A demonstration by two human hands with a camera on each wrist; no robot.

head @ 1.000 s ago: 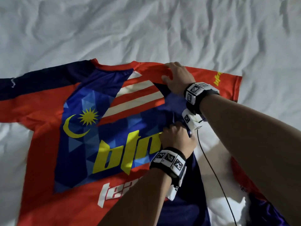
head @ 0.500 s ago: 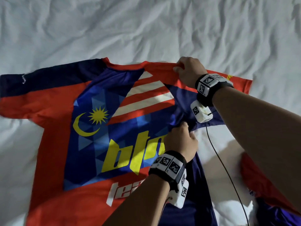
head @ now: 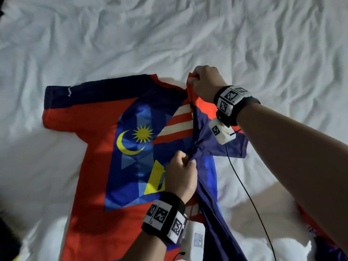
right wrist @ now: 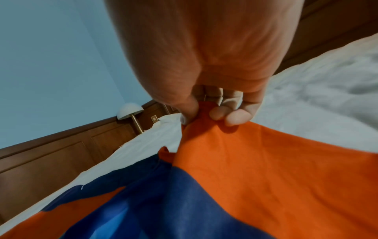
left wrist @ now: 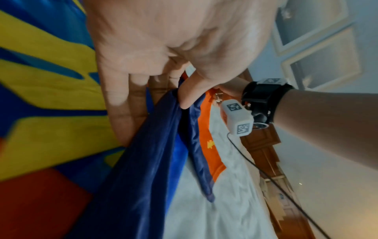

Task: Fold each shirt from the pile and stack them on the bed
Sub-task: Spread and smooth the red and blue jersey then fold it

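Two hands hold one shirt [head: 105,166], and your left hand [head: 180,176] is the nearer. Its fingers [head: 183,159] are curled, pinching a bunched fold of navy cloth at the shirt's middle; the left wrist view shows the thumb pressing that fold against the fingers. The shirt lies on the bed [head: 169,34], front up, its long axis running from 6 o'clock, where the lower part leaves the picture, to 12 o'clock, where the collar end points away from you. The sleeve toward 9 o'clock lies flat and spread. The side toward 3 o'clock is lifted off the sheet and drawn inward, its sleeve hanging below your right wrist.

Farther out, at the top edge of the shirt, your right hand [head: 205,81] grips the red shoulder cloth; the right wrist view shows thumb and fingers closed round a gather of orange-red fabric, raised above the sheet.

Only the head view shows the crescent and star, the stripes and the yellow lettering together. Only the wrist views show what lies beyond the bed: wooden wall panelling [right wrist: 61,155] and a small lamp [right wrist: 131,111] in the right wrist view.
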